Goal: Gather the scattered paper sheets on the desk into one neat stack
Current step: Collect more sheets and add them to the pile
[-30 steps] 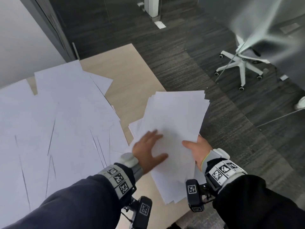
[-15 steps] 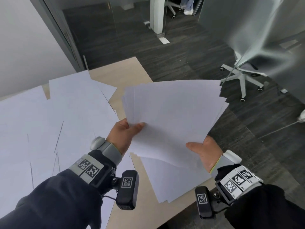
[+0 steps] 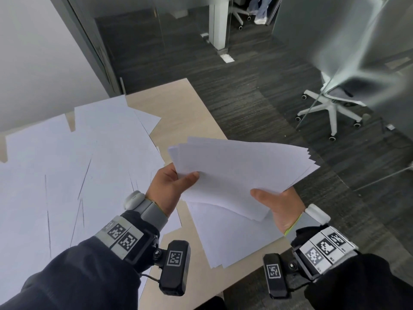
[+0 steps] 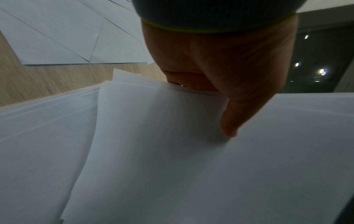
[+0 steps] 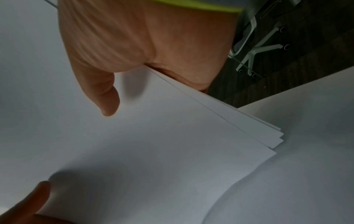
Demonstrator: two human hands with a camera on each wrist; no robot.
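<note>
- The person holds a fanned bundle of plain white paper sheets (image 3: 241, 168) up off the light wood-grain desk (image 3: 178, 104), above its right edge. The left hand (image 3: 169, 189) pinches the bundle's near-left corner, thumb on top and fingers hidden under the paper.
- The right hand (image 3: 281, 209) grips the near-right edge the same way, thumb lying across the top sheet and palm cupped beneath. Both hands are clamped on the bundle, one at each side, which looks meant to keep the limp sheets from sagging or sliding apart.
- The bundle's far edges are stepped, each sheet offset from the next, so it is gathered but not yet squared. I would judge that tapping the edges level is the likely next need.
- Directly under the bundle, a smaller pile of white sheets (image 3: 232, 240) lies at the desk's near right corner, its edges roughly aligned and one corner close to the near edge. It seems a natural base for the finished stack.
- Across the left part of the desk a wide spread of loose white sheets (image 3: 73, 166) overlaps at many angles, reaching to the far edge by the wall. Most of the gathering is still to do.
- Beyond the desk's right edge, on the dark carpet, stands a white swivel chair (image 3: 330, 110), well apart from the paper.
</note>
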